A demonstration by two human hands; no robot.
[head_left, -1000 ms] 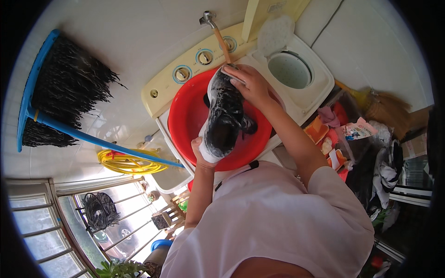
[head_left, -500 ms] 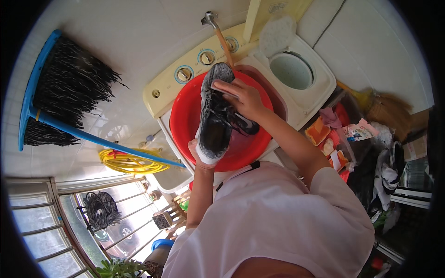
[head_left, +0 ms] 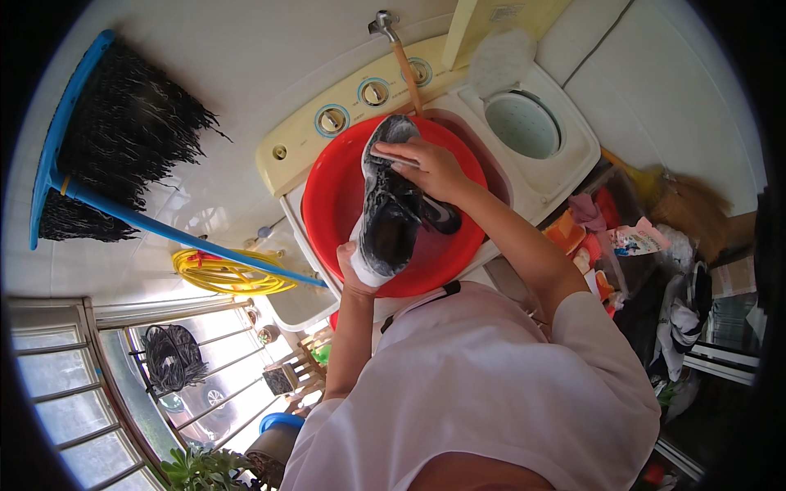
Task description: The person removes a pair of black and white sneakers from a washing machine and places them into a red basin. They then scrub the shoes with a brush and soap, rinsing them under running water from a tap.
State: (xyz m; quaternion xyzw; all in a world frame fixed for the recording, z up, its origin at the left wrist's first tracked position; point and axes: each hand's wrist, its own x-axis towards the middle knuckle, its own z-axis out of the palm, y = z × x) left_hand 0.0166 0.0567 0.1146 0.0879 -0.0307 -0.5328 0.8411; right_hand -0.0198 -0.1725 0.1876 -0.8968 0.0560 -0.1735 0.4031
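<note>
A black sneaker (head_left: 391, 214) with a white sole is held up over a red basin (head_left: 332, 176), toe pointing away from me. White suds streak its toe and laces. My left hand (head_left: 357, 268) grips it around the heel. On the toe end, my right hand (head_left: 434, 170) presses a small, flat, pale scrub brush (head_left: 395, 157); its bristles are hidden. A second dark shoe (head_left: 444, 216) with a pale mark lies in the basin, partly behind the held one.
The basin rests on a twin-tub washing machine (head_left: 524, 184), its small round lid raised. A tap (head_left: 385, 24) with a hose hangs above. A blue-handled mop (head_left: 123, 147) and a coiled yellow hose (head_left: 229, 272) are at left. A straw broom (head_left: 692, 209) and cluttered bags stand at right.
The sneaker has tilted slightly, its toe shifting right. My right hand and the brush have slid a little along the toe. The whole view has turned slightly.
</note>
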